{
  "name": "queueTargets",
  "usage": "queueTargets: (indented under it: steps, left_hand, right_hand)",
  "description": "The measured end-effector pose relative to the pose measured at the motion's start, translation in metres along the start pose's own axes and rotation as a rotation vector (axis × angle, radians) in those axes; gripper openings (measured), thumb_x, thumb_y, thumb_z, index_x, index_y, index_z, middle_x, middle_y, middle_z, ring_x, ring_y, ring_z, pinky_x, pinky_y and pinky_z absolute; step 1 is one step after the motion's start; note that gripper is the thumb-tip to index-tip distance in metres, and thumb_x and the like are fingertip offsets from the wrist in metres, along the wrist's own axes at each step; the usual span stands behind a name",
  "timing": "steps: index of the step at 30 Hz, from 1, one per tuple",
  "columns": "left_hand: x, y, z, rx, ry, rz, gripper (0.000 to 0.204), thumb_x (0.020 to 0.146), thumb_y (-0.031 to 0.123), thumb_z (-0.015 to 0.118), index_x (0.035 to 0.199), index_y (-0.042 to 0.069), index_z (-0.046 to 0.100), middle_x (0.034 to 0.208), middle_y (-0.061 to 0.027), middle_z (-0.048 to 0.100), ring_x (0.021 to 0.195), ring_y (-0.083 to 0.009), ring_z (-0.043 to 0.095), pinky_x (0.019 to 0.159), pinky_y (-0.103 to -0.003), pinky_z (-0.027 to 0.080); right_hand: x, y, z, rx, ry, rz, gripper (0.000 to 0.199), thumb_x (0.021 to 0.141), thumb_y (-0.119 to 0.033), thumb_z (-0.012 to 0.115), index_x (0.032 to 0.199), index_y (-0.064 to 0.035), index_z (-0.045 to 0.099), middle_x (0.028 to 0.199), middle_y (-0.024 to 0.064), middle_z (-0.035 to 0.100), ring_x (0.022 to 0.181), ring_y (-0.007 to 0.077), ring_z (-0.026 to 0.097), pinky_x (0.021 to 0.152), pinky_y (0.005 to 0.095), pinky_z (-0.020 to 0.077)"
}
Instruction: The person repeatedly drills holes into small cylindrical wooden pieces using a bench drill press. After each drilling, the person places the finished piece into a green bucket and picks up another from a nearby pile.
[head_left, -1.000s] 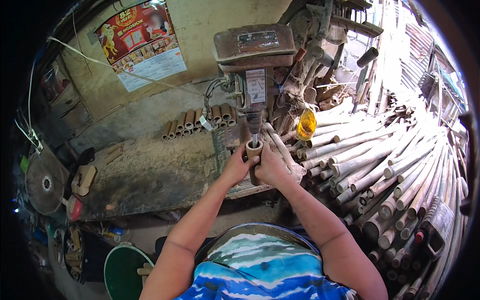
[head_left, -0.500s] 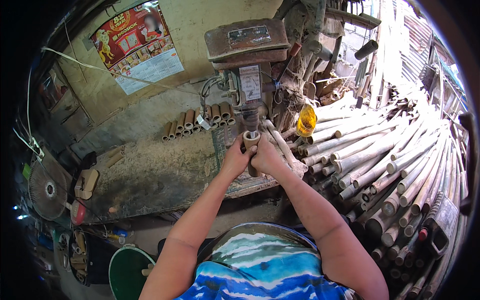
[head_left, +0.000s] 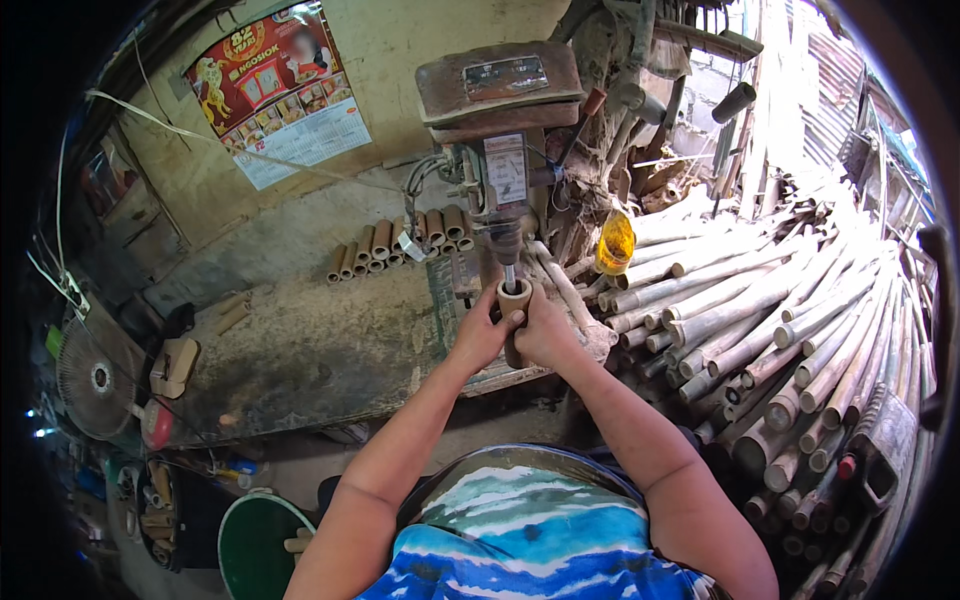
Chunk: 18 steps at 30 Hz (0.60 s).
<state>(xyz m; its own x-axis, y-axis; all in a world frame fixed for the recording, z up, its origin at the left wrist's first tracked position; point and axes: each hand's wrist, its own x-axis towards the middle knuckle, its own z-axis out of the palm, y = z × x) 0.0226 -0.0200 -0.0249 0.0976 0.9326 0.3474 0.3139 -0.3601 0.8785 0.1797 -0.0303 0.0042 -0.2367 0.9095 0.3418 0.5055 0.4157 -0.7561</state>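
Both my hands grip a short bamboo tube under the drill press. My left hand wraps the tube's left side, thumb across its front. On the other side, my right hand is closed around it. The tube's open top end faces up, and the shaft below the chuck reaches into or just behind that opening. Its lower end shows beneath my hands. Behind, several cut bamboo tubes are stacked in rows against the wall.
A dusty workbench stretches left toward a fan. Long bamboo poles are piled at the right, with a plastic jug on them. A yellow container hangs beside the press. Below stands a green bucket holding tube pieces.
My hands and the bamboo tube have moved slightly down toward me, so more of the shaft shows above the tube. The whole view has shifted a little.
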Motion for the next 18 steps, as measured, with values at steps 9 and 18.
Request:
queueTargets:
  steps: [9,18]
  left_hand:
    - [-0.01,0.014,-0.009,-0.222,-0.004,-0.13,0.07,0.096,0.009,0.072,0.156,0.006,0.036,0.144,-0.0162,0.058,0.132,-0.0241,0.055,0.11,-0.038,0.044]
    - [0.003,0.009,-0.006,-0.155,0.174,-0.007,0.058,0.098,0.018,0.07,0.15,0.01,0.048,0.138,-0.014,0.064,0.124,-0.0248,0.063,0.105,-0.037,0.048]
  right_hand:
    - [0.002,-0.016,0.004,-0.035,-0.008,0.02,0.042,0.083,-0.005,0.063,0.118,0.0045,0.042,0.106,0.0328,0.064,0.106,0.0518,0.062,0.089,0.055,0.05]
    - [0.018,-0.024,0.019,0.075,0.112,-0.042,0.047,0.089,-0.009,0.065,0.125,0.0027,0.038,0.118,0.0324,0.06,0.111,0.0492,0.062,0.089,0.0523,0.0503]
